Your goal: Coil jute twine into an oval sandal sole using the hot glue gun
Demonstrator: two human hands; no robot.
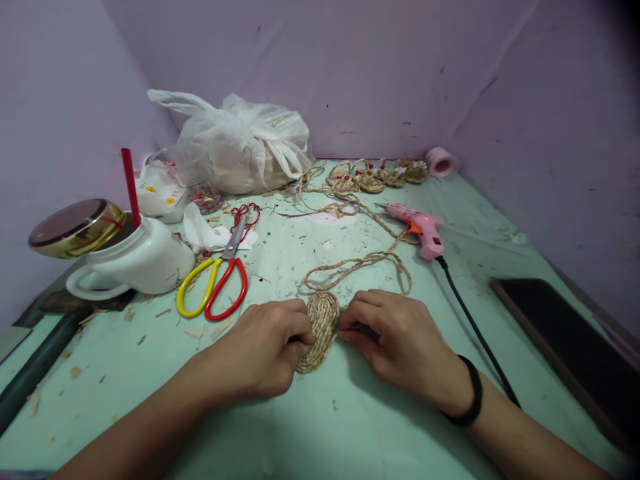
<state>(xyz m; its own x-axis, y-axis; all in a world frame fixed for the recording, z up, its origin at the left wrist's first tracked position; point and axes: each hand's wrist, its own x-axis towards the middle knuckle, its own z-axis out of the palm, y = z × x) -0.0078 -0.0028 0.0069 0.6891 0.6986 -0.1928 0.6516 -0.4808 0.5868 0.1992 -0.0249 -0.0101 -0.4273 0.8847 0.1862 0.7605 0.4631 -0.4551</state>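
Between my hands lies an oval coil of braided straw cord (321, 327), shaped like a small sole, on the pale green tabletop. My left hand (273, 343) is closed on its left edge, thumb and fingers pinched together. On the other edge, my right hand (393, 340) pinches the coil with its fingertips; a black band circles that wrist. From the coil's far end a loose length of straw cord (357, 263) loops away toward the back. A pink glue gun (417, 227) lies beyond my right hand, its black cable running toward me.
Scissors (220, 273) with yellow and red handles lie at left, near a tipped white mug (145, 260). A knotted white plastic bag (245, 147) stands behind. Several small straw pieces (373, 179) and a pink tape roll (440, 162) sit by the wall. A phone (565, 353) lies at right.
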